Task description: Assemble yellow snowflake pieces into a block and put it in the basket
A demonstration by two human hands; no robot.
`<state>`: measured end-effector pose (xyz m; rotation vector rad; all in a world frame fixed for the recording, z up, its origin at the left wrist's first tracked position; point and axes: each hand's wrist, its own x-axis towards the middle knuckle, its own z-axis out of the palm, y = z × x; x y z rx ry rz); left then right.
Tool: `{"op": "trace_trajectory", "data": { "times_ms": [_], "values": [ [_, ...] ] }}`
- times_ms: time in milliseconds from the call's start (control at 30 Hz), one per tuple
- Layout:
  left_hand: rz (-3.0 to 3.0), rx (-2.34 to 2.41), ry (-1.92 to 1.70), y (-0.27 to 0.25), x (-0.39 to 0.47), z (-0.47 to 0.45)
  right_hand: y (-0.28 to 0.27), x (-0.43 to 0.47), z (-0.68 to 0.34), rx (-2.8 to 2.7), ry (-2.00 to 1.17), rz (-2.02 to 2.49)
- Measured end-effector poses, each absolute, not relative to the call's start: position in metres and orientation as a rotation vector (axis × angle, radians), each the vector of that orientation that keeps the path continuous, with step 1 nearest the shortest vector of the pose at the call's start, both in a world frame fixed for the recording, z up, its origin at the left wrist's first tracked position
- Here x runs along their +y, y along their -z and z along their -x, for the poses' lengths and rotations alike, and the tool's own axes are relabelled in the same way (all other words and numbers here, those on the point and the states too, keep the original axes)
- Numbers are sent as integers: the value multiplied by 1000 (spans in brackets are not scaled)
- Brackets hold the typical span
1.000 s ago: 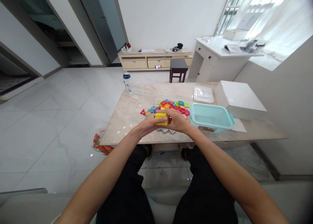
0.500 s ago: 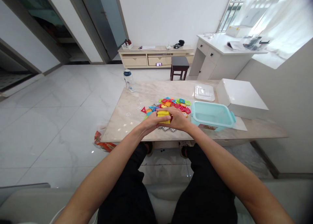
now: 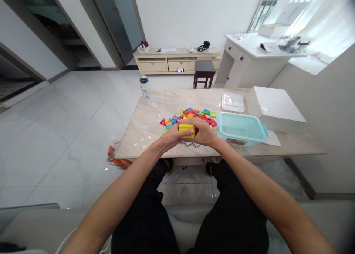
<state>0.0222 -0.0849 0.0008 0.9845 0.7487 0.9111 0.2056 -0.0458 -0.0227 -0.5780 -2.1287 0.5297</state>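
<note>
A stack of yellow plastic building pieces [image 3: 186, 129] is held between both hands above the table's front part. My left hand [image 3: 172, 135] grips its left side, the thumb lying across the near face. From the right, my right hand [image 3: 204, 131] closes around the stack, with fingers over its top. Some reddish colour shows at the stack's right side, mostly hidden by my fingers. Behind and under the hands spreads a pile of colourful interlocking pieces [image 3: 206, 118] in red, blue, green and orange. Grey-white pieces [image 3: 190, 144] lie just below my hands.
To the right stands a light teal plastic bin [image 3: 241, 126], with a clear lid [image 3: 232, 102] behind it and a white box [image 3: 279, 106] beyond. A water bottle [image 3: 145, 88] is at the far left corner of the marble-patterned table [image 3: 133, 143]. Loose white pieces [image 3: 145, 127] lie at left.
Both hands keep hold of the yellow stack in nearly the same place. The view has tilted slightly, and the stack shows a little more between the fingers.
</note>
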Motion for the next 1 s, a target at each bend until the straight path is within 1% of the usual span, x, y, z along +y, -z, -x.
{"op": "trace_trajectory", "data": {
  "times_ms": [333, 467, 667, 1000],
  "values": [
    [-1034, 808, -972, -8, -89, -30, 21, -52, -198, -2097, -474, 514],
    [-1023, 759, -967, -10, -90, -28, 19, -54, -196, -2082, -442, 489],
    [-1046, 658, -928, -9, -88, -24, 19, -51, -198, -2085, -393, 570],
    [-1092, 770, -970, -18, -92, -26, 25, -52, -194, -2076, -303, 552]
  ]
}}
